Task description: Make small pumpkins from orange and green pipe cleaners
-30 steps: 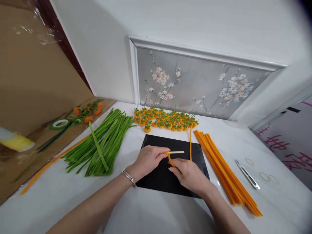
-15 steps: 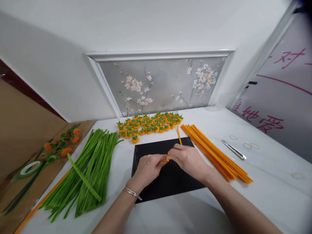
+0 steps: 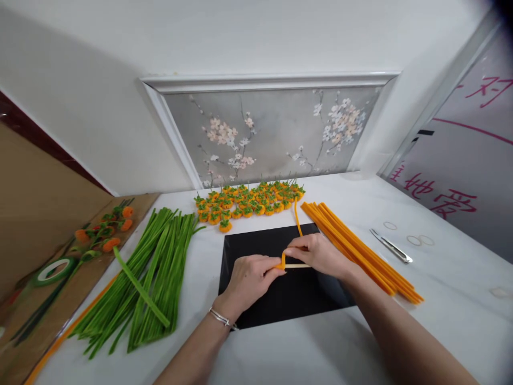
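Observation:
Over the black mat [image 3: 256, 310], my left hand [image 3: 250, 275] pinches a thin pale stick [image 3: 297, 266] together with the wound end of an orange pipe cleaner [image 3: 297, 216]. The stick points right, its far end reaching beneath my right hand [image 3: 320, 254]. My right hand has its thumb and fingers closed on the same pipe cleaner, which rises in a short bend between the two hands. The strand's long free part runs up past the mat toward the small orange pompom fruits [image 3: 246, 203] with green tops.
Green pipe cleaners [image 3: 156, 283] lie left, an orange bundle [image 3: 360, 251] right. Beyond it are tweezers [image 3: 390, 246] and clear rings [image 3: 414, 240]. At far left, green tape [image 3: 56, 271] and orange fruit sprigs [image 3: 111, 245] rest on brown board [image 3: 76, 299].
My right hand has moved right, away from my left, exposing the pale stick and a bend of orange pipe cleaner between them. The whole view has shifted slightly.

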Motion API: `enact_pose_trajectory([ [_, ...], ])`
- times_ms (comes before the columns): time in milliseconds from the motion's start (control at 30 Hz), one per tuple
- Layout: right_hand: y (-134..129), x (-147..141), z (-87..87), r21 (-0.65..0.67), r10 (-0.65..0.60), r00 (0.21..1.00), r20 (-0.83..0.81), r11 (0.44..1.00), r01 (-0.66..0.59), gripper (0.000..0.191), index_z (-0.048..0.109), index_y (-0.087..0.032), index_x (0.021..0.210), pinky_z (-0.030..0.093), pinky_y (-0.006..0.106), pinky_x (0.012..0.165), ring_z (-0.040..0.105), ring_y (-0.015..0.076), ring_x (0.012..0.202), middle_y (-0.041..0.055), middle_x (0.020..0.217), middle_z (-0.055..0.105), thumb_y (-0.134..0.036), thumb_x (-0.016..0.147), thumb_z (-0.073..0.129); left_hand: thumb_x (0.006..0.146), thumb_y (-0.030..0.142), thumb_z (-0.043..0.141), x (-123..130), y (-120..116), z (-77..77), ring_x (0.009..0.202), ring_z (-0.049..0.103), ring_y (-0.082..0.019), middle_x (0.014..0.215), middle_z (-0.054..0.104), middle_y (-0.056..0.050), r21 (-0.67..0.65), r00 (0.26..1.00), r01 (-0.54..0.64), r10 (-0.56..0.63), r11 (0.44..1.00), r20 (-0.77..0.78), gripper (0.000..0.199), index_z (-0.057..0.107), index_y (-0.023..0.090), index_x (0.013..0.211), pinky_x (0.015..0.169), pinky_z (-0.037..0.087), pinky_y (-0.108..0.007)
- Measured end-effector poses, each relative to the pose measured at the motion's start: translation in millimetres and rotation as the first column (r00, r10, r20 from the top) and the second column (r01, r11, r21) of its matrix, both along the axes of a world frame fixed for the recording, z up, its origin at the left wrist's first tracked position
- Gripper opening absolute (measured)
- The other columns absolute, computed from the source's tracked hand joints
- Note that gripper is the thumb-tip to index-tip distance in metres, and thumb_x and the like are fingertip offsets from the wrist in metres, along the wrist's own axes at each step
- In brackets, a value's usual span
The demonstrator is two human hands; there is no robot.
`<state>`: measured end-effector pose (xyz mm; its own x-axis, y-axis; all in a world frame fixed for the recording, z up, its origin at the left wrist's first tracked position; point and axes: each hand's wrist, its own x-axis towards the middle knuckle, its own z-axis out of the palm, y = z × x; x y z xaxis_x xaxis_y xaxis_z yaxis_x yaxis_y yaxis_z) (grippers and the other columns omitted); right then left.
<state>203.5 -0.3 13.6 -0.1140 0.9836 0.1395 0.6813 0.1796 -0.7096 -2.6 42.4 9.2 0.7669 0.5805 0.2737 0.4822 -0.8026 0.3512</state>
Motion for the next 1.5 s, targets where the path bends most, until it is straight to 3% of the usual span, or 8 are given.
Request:
enact_pose_trajectory([
  [167, 3, 11, -7.4, -0.132, 0.165, 0.981, -0.101, 0.975, -0.178, 0.044, 0.065, -0.016, 0.066, 0.026, 0.019, 0.045, 0.036, 0.0076, 0.049, -0.0058, 0.051, 0.041, -0.049, 0.089, 0.048, 0.084, 0.031, 0.064, 2, -4, 0.3, 0.062, 0.063, -0.012, 0.073, 0.07, 0.006, -0.092, 0.995, -0.043, 0.051, 0.995, 0.081, 0.028, 0.06, 0.026, 0.111, 0.06, 0.043, -0.021],
  [333, 0, 8, -11.1, -0.165, 0.245, 0.964, -0.107, 0.951, -0.261, 0.037, 0.065, -0.016, 0.068, 0.032, 0.018, 0.047, 0.043, 0.0081, 0.052, -0.0043, 0.055, 0.051, -0.043, 0.089, 0.05, 0.084, 0.03, 0.064, 1, -2, -2.4, 0.072, 0.067, -0.014, 0.089, 0.074, 0.002, -0.094, 0.99, -0.007, 0.02, 0.996, 0.14, 0.029, 0.063, 0.028, 0.113, 0.069, 0.05, -0.023],
  [433, -5, -2, -12.7, -0.149, 0.209, 0.977, -0.05, 0.965, -0.214, 0.028, 0.065, -0.017, 0.071, 0.031, 0.02, 0.049, 0.045, 0.0091, 0.052, -0.0039, 0.057, 0.053, -0.037, 0.088, 0.054, 0.088, 0.025, 0.06, 0, 2, -7.3, 0.083, 0.069, -0.015, 0.098, 0.074, 0.0, -0.104, 0.979, 0.017, 0.005, 0.994, 0.206, 0.023, 0.068, 0.027, 0.109, 0.076, 0.052, -0.025],
  [533, -11, -13, -12.8, -0.113, 0.194, 0.981, 0.027, 0.975, -0.189, 0.018, 0.065, -0.02, 0.075, 0.033, 0.022, 0.057, 0.052, 0.0114, 0.061, -0.0026, 0.066, 0.06, -0.03, 0.087, 0.057, 0.089, 0.024, 0.058, -2, 6, -10.5, 0.078, 0.069, -0.015, 0.094, 0.075, 0.0, -0.112, 0.974, -0.029, 0.053, 0.993, 0.219, 0.021, 0.069, 0.026, 0.107, 0.072, 0.052, -0.025],
  [700, -22, -22, -5.5, -0.056, 0.15, 0.927, 0.344, 0.989, -0.139, 0.016, 0.06, -0.022, 0.079, 0.03, 0.024, 0.056, 0.06, 0.0145, 0.065, -0.0018, 0.071, 0.065, -0.028, 0.091, 0.052, 0.09, 0.023, 0.057, -5, 10, -9.9, 0.081, 0.068, -0.014, 0.096, 0.073, 0.001, -0.106, 0.976, -0.113, 0.13, 0.988, 0.174, 0.023, 0.067, 0.026, 0.11, 0.072, 0.051, -0.024],
  [933, -29, -31, 8.2, 0.042, 0.14, 0.831, 0.538, 0.981, -0.192, 0.017, 0.057, -0.021, 0.088, 0.023, 0.027, 0.048, 0.061, 0.0148, 0.06, 0.0005, 0.081, 0.065, -0.028, 0.096, 0.044, 0.095, 0.024, 0.047, -3, 6, -10.6, 0.069, 0.064, -0.014, 0.078, 0.068, -0.001, 0.097, 0.992, -0.129, 0.13, 0.987, -0.001, 0.022, 0.063, 0.021, 0.109, 0.06, 0.044, -0.022],
  [1267, -25, -31, 14.1, 0.23, 0.036, 0.828, 0.559, 0.953, -0.197, 0.026, 0.06, -0.02, 0.085, 0.027, 0.025, 0.051, 0.058, 0.0129, 0.064, 0.0021, 0.077, 0.062, -0.032, 0.098, 0.041, 0.095, 0.024, 0.045, 0, 0, -3.7, 0.069, 0.061, -0.015, 0.078, 0.065, 0.0, 0.165, 0.996, -0.038, 0.049, 0.986, -0.067, 0.019, 0.062, 0.021, 0.104, 0.058, 0.039, -0.025],
  [1500, -17, -15, 22.0, 0.26, -0.117, 0.897, 0.426, 0.966, 0.003, 0.032, 0.066, -0.023, 0.082, 0.03, 0.023, 0.053, 0.057, 0.0106, 0.061, -0.0001, 0.078, 0.061, -0.043, 0.095, 0.045, 0.094, 0.032, 0.05, 2, -4, -2.2, 0.063, 0.056, -0.015, 0.07, 0.062, 0.001, 0.22, 0.999, 0.013, -0.003, 0.975, -0.046, 0.019, 0.064, 0.02, 0.091, 0.056, 0.032, -0.028],
])
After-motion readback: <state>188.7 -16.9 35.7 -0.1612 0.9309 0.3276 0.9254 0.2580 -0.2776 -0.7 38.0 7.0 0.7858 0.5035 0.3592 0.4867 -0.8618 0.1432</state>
